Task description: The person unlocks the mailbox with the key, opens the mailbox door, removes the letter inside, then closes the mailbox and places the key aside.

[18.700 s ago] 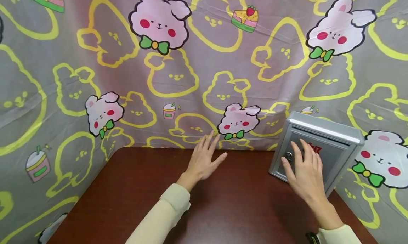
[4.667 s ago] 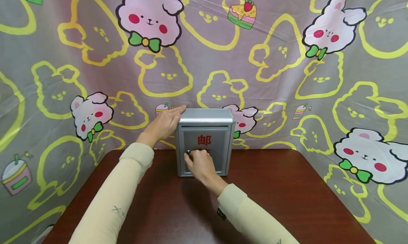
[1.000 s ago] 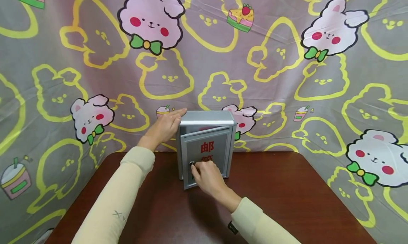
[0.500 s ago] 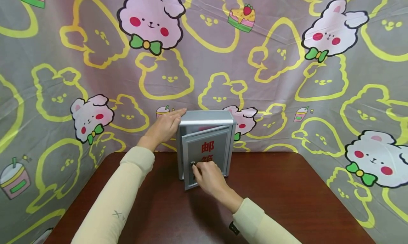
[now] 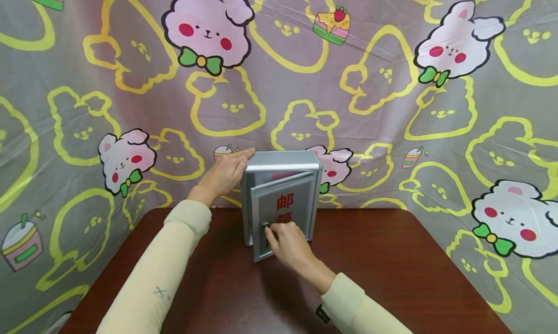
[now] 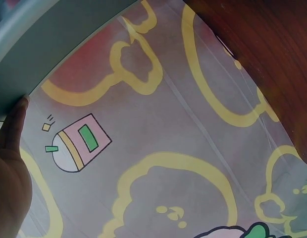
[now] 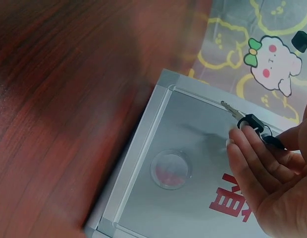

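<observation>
A silver-grey metal mailbox (image 5: pixel 281 157) stands upright on the table, its front door (image 5: pixel 302 193) with red characters swung partly out from the left side. My left hand (image 5: pixel 223 173) rests its straight fingers along the mailbox's upper left edge. In front of the door, my right hand (image 5: pixel 291 244) pinches a black-headed key (image 7: pixel 273 143) at the lock (image 5: pixel 264 225) near the door's left edge. A second key (image 7: pixel 233 111) dangles from the same ring in the right wrist view. The key's blade is hidden, and through the gap only the upper part of the interior shows.
A dark red-brown wooden table (image 5: pixel 401 276) carries the mailbox near its back edge. Behind it and along both sides hangs a grey curtain (image 5: pixel 305 87) printed with rabbits and yellow outlines. A round clear window (image 7: pixel 171 169) sits low in the door.
The mailbox was at the right, then stood centred with its door closed. Over the last second my right hand has drawn the door slightly farther out; my left hand has stayed put.
</observation>
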`<move>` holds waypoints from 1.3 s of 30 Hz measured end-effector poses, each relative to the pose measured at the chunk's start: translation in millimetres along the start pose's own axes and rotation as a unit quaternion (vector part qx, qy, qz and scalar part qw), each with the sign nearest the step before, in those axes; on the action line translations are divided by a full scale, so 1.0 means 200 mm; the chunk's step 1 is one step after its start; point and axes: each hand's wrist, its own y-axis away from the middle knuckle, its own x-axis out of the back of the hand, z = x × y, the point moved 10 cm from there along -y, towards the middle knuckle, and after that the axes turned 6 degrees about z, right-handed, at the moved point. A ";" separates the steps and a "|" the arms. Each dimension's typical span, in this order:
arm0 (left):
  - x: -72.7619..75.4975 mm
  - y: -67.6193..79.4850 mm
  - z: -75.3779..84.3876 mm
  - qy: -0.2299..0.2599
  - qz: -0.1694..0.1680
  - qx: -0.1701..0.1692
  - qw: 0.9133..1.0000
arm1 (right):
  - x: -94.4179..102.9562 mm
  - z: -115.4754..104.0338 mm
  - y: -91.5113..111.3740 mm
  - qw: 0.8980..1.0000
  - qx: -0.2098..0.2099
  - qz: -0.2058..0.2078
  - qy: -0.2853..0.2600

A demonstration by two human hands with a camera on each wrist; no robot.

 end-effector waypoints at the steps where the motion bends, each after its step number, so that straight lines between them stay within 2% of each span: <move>1: 0.00 0.00 0.00 0.001 0.000 -0.001 1.000 | 0.00 0.00 0.00 1.000 -0.001 -0.001 -0.001; 12: 0.00 0.00 0.01 0.007 0.002 -0.011 1.000 | 0.04 0.00 0.04 1.000 0.003 0.008 -0.011; 19: 0.01 -0.01 0.02 0.006 0.008 -0.024 1.000 | 0.08 -0.02 0.05 0.999 0.023 0.024 -0.008; 26: 0.00 -0.01 0.02 0.002 0.003 -0.019 1.000 | 0.09 0.00 0.09 1.000 0.015 0.008 -0.024; 39: 0.00 -0.01 0.02 0.005 0.008 -0.020 1.000 | 0.15 0.02 0.14 0.999 0.024 0.002 -0.029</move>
